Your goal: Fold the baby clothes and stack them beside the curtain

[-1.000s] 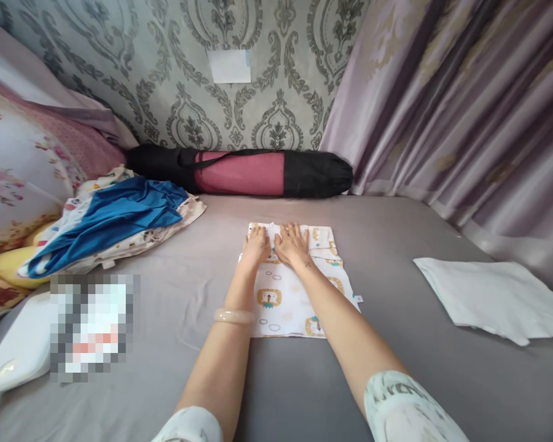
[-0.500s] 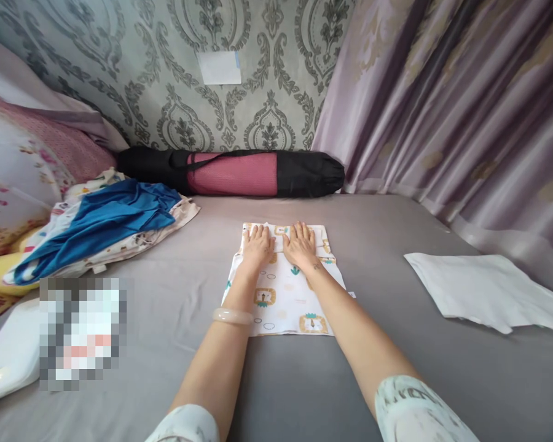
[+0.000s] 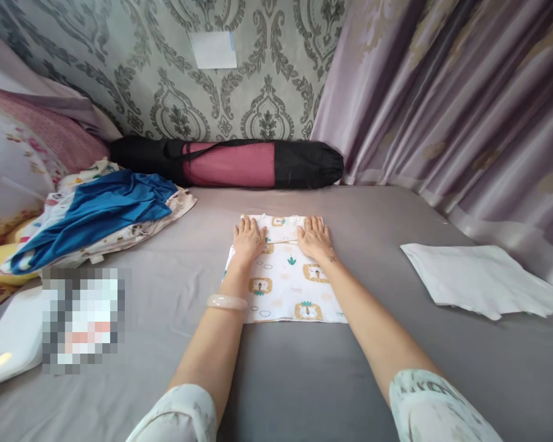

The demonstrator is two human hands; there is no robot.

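Observation:
A white garment printed with yellow lion faces and green leaves lies folded flat on the grey bed sheet. Its far end forms a narrow folded band across the top. On the left end of that band my left hand rests palm down, fingers stretched out. My right hand presses flat on the right end, fingers spread a little. A pale bangle circles my left wrist. Whatever lies directly under the palms is hidden.
A rolled mat in a black and pink bag lies along the wall. To the left sits a heap of clothes with a blue one on top, near a white device. Folded white cloth lies right, beneath the curtain.
My hands have slid apart along the folded band, left hand to the left and right hand to the right. The whole view has shifted slightly upward in the picture.

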